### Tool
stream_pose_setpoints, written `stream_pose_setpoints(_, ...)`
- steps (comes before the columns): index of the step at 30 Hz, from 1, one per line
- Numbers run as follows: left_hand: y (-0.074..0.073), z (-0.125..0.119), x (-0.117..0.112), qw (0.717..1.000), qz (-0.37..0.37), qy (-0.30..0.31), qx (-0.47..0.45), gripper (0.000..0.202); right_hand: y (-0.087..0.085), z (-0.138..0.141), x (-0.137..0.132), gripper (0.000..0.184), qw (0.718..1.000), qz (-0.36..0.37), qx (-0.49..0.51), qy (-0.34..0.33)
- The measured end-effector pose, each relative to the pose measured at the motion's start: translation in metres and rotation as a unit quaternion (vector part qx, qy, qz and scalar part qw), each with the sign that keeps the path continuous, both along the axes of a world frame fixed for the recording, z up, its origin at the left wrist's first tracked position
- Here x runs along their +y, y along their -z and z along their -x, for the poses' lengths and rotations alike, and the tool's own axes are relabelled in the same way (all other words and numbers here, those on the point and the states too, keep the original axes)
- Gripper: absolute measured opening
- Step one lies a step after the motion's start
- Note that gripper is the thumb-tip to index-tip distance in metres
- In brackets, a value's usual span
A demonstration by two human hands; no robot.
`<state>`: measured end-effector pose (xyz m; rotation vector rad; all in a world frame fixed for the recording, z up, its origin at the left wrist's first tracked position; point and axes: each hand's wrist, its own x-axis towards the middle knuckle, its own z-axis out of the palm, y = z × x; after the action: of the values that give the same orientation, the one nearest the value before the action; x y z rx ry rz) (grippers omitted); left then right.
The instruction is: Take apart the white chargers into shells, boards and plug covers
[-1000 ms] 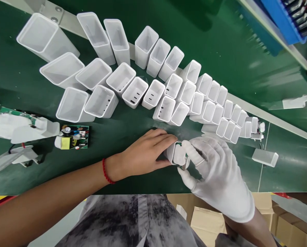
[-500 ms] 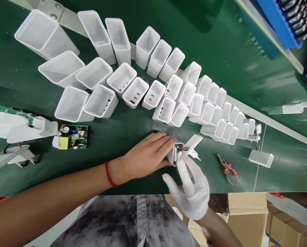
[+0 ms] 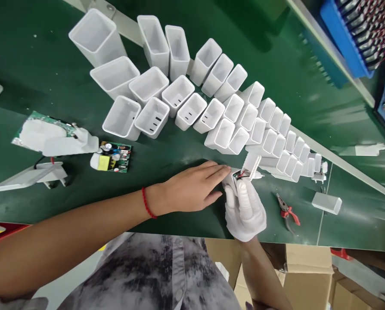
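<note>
A white plastic housing (image 3: pixel 230 181) with a green circuit board and red and black wires (image 3: pixel 241 174) in its open end lies at the table's front middle. My right hand (image 3: pixel 246 211), in a white glove, is wrapped round its near side. Bare, with a red cord on the wrist, my left hand (image 3: pixel 192 186) lies stretched out with fingertips touching the housing's far left edge; its thumb stands apart. A white end cap (image 3: pixel 252 165) hangs tilted at the opening by the wires. The gloved fingers hide part of the housing.
Rows of open white housings (image 3: pixel 150 86) stand behind my hands. To the left lie a bare circuit board (image 3: pixel 113 157) and a white-covered assembly (image 3: pixel 44 134). Red-handled pliers (image 3: pixel 287 211) and a white housing (image 3: pixel 327 203) lie right. Blue trays (image 3: pixel 346 38) sit top right; cardboard boxes (image 3: pixel 307 275) stand below.
My right hand has moved from fingering the opening to wrapping round the housing. My left thumb has come away from it. The housing has turned, and its end cap is tipped more upright.
</note>
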<state>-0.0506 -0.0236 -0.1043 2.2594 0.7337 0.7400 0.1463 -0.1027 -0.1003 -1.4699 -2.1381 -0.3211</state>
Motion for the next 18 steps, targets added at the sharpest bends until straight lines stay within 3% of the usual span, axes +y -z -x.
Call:
stream_pose_setpoints(4,0.000,0.002,0.001,0.995,0.006,-0.084,-0.047,0.039,-0.015,-0.005,-0.016,0.074,0.997,0.025,0.059,0.053)
stream_pose_setpoints(7,0.001,0.003,0.002,0.992,-0.002,-0.115,-0.058,0.034,-0.009,-0.002,-0.018,0.070,0.995,-0.012,0.043,0.094)
stream_pose_setpoints(11,0.003,0.002,0.003,0.992,-0.014,-0.118,-0.050,0.033,0.007,-0.002,-0.009,0.070,0.995,-0.004,0.009,0.095)
stream_pose_setpoints(15,0.005,0.003,0.003,0.991,0.017,-0.122,-0.046,0.032,0.002,-0.006,-0.019,0.060,0.993,0.021,0.068,0.095)
stream_pose_setpoints(18,0.004,0.003,0.002,0.994,0.030,-0.087,-0.050,0.038,0.005,-0.004,-0.028,0.060,0.992,-0.013,0.059,0.114)
